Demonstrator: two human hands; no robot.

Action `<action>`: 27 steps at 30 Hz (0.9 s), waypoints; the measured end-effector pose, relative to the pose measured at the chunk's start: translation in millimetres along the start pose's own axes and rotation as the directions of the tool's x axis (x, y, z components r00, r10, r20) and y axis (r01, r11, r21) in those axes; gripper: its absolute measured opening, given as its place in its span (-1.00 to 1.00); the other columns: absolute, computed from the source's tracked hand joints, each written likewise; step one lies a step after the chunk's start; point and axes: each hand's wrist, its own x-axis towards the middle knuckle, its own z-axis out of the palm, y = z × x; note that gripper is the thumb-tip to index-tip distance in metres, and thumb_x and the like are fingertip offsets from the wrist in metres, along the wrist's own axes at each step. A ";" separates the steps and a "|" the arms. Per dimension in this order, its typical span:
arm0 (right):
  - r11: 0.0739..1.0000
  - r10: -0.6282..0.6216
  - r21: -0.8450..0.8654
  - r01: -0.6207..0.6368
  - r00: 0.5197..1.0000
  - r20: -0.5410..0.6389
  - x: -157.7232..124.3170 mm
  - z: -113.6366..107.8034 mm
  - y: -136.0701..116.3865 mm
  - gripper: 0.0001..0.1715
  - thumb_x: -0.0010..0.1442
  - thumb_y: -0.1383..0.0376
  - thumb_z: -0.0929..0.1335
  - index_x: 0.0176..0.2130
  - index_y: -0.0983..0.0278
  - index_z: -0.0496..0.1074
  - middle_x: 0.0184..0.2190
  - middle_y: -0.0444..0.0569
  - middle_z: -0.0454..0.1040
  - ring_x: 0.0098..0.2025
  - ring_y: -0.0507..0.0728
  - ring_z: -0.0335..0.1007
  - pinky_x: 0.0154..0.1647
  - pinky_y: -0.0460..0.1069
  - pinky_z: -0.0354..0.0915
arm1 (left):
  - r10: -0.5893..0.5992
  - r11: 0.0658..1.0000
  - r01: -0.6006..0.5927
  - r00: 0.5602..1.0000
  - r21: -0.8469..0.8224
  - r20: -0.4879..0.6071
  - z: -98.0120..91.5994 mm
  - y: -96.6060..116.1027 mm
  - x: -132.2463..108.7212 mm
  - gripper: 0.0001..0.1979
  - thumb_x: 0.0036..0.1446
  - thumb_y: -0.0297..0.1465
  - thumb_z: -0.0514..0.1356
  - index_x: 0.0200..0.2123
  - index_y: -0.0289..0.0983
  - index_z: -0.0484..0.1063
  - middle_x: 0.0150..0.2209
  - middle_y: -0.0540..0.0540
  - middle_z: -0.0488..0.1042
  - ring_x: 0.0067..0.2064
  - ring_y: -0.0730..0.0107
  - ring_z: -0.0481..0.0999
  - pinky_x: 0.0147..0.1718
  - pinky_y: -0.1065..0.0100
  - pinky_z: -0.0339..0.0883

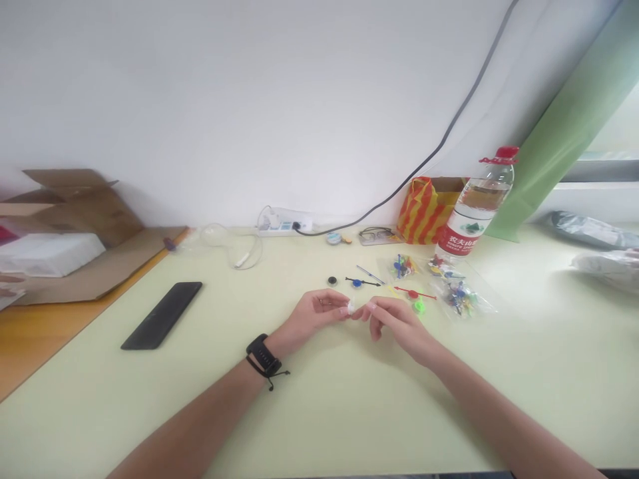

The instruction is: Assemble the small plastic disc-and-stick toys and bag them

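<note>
Between thumb and fingers, my left hand pinches a small white plastic piece above the pale green table. My right hand is close to it on the right, thumb and index finger pressed together near the piece; whether anything is in that pinch is too small to make out. Just beyond my hands lie a black round piece, a blue disc with a dark arrow, a red arrow piece and a bright green piece.
Clear bags of coloured plastic parts lie on the right, before a large water bottle and a striped bag. At the back are glasses and a power strip. Left are a black slab and a cardboard box.
</note>
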 end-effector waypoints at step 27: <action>0.684 -0.201 -0.709 0.174 0.978 0.046 3.9 -24.8 25.3 -0.74 0.32 0.20 0.34 -0.01 0.17 0.46 -0.14 0.04 0.51 -0.09 0.24 0.47 -0.11 0.11 0.37 | 0.311 0.684 -0.333 0.938 0.650 0.154 -2.9 -4.9 -4.6 -0.70 0.21 -0.34 0.29 0.03 -0.12 0.54 -0.10 -0.13 0.61 -0.05 0.15 0.56 0.04 0.17 0.39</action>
